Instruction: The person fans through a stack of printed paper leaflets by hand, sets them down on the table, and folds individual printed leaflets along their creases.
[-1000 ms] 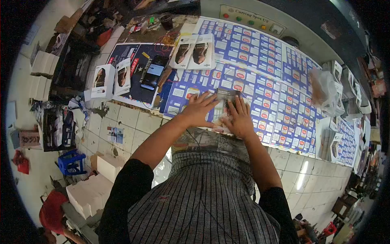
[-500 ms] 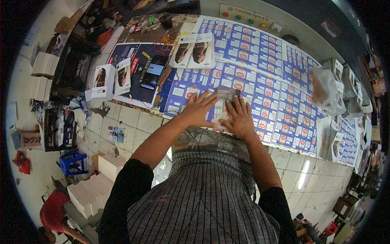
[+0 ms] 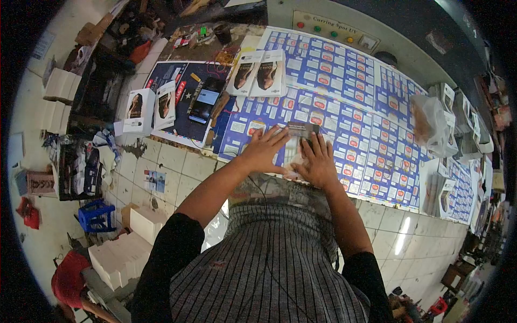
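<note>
A small printed piece (image 3: pixel 298 129) with a dark strip along its far end lies on the blue printed sheets (image 3: pixel 353 129) at the table's near edge. My left hand (image 3: pixel 263 153) rests at its left side, fingers spread. My right hand (image 3: pixel 318 161) lies flat over its right part, fingers stretched out and covering some of it. Two white packets (image 3: pixel 257 74) with dark pictures are on the sheets beyond my left hand. Further left a phone (image 3: pixel 205 101) with a lit screen rests on a dark poster (image 3: pixel 181 86).
Stacks of white packets (image 3: pixel 140 112) stand at the table's left edge. A clear plastic bag (image 3: pixel 432 126) and more stacks (image 3: pixel 439 194) are at the right. A dark cup (image 3: pixel 222 34) stands far left. A person in red (image 3: pixel 71 280) is at the lower left, near boxes (image 3: pixel 119 257).
The view has shifted slightly, so the table's things appear a little lower. Both hands stay by the printed piece, with only small shifts of the right hand's fingers.
</note>
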Demonstrator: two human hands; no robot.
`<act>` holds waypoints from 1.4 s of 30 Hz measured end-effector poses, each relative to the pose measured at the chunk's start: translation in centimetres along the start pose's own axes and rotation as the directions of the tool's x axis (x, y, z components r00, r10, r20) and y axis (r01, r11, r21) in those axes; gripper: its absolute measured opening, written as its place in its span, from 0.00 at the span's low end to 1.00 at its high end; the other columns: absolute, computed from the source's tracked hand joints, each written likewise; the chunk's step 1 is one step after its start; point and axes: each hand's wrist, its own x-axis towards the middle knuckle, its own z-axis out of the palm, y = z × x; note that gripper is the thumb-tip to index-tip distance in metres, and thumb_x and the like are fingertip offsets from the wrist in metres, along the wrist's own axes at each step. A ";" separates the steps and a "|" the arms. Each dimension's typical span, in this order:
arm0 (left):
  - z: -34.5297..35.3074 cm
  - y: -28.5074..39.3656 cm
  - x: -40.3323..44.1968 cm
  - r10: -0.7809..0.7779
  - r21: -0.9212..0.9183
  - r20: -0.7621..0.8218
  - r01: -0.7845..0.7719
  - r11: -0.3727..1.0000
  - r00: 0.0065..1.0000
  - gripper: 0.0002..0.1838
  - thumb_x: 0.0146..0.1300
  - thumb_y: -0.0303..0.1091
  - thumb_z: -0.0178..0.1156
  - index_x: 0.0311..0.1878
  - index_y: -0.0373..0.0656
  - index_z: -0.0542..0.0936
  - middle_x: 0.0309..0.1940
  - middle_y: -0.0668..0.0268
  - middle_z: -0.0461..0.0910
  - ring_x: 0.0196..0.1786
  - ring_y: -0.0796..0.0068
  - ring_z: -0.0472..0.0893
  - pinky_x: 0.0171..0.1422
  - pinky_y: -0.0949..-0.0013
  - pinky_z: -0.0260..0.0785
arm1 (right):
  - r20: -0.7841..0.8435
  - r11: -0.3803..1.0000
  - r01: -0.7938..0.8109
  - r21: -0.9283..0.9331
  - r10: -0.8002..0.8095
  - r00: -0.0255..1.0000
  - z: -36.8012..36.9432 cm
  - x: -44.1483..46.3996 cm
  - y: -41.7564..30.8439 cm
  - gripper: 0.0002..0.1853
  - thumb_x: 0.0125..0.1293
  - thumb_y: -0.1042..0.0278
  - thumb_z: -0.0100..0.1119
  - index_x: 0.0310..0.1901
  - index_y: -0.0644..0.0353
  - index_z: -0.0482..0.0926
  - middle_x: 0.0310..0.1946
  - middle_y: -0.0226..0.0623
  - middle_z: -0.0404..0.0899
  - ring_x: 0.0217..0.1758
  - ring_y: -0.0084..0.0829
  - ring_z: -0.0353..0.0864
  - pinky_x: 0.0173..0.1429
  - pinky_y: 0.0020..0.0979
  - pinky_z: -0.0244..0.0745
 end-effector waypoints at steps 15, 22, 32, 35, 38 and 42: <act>-1.8 1.5 0.9 -0.053 0.080 0.090 0.046 0.996 0.995 0.60 0.41 0.72 0.69 0.74 0.46 0.61 0.78 0.59 0.51 0.78 0.52 0.53 0.70 0.30 0.47 | -0.305 0.982 -0.139 0.130 0.173 0.937 -0.2 3.3 3.2 0.37 0.61 0.51 0.64 0.70 0.57 0.64 0.70 0.51 0.62 0.72 0.53 0.61 0.70 0.58 0.56; -4.0 3.7 2.2 -0.151 0.143 0.240 0.118 0.983 0.959 0.59 0.41 0.60 0.75 0.77 0.60 0.56 0.78 0.57 0.50 0.77 0.46 0.52 0.68 0.24 0.53 | -0.102 0.870 -0.491 0.049 0.493 0.864 -2.8 6.2 4.7 0.32 0.60 0.60 0.66 0.66 0.57 0.68 0.54 0.48 0.73 0.59 0.50 0.73 0.58 0.50 0.70; -4.1 3.7 2.4 -0.137 0.096 0.258 0.116 0.989 0.956 0.60 0.41 0.61 0.75 0.77 0.60 0.55 0.78 0.57 0.49 0.78 0.46 0.50 0.69 0.24 0.52 | 0.206 0.936 -0.351 0.020 0.339 0.918 -3.7 -8.0 -4.4 0.35 0.63 0.69 0.59 0.72 0.53 0.61 0.43 0.46 0.74 0.41 0.46 0.81 0.38 0.45 0.80; -3.9 3.7 2.6 -0.152 0.100 0.282 0.128 0.987 0.947 0.61 0.40 0.62 0.75 0.78 0.60 0.55 0.78 0.57 0.47 0.78 0.46 0.48 0.69 0.25 0.51 | 0.045 0.947 -0.313 0.070 0.311 0.949 -1.9 -8.8 -5.1 0.37 0.59 0.70 0.62 0.71 0.52 0.62 0.40 0.41 0.74 0.39 0.42 0.80 0.36 0.44 0.78; -3.4 3.5 2.6 -0.158 0.146 0.286 0.120 0.982 0.945 0.62 0.40 0.69 0.72 0.78 0.62 0.53 0.79 0.60 0.45 0.79 0.49 0.47 0.70 0.25 0.48 | -0.023 0.934 -0.343 -0.101 0.342 0.939 -2.9 -6.7 -3.5 0.38 0.57 0.69 0.62 0.72 0.48 0.63 0.35 0.37 0.72 0.35 0.38 0.77 0.36 0.41 0.75; -4.0 3.6 2.9 -0.175 0.149 0.296 0.135 0.980 0.939 0.62 0.40 0.66 0.73 0.78 0.61 0.54 0.79 0.59 0.46 0.79 0.48 0.47 0.69 0.25 0.49 | -0.109 0.922 -0.337 -0.190 0.322 0.941 -3.8 -3.1 1.3 0.35 0.59 0.71 0.57 0.71 0.44 0.65 0.35 0.37 0.75 0.37 0.39 0.78 0.40 0.42 0.73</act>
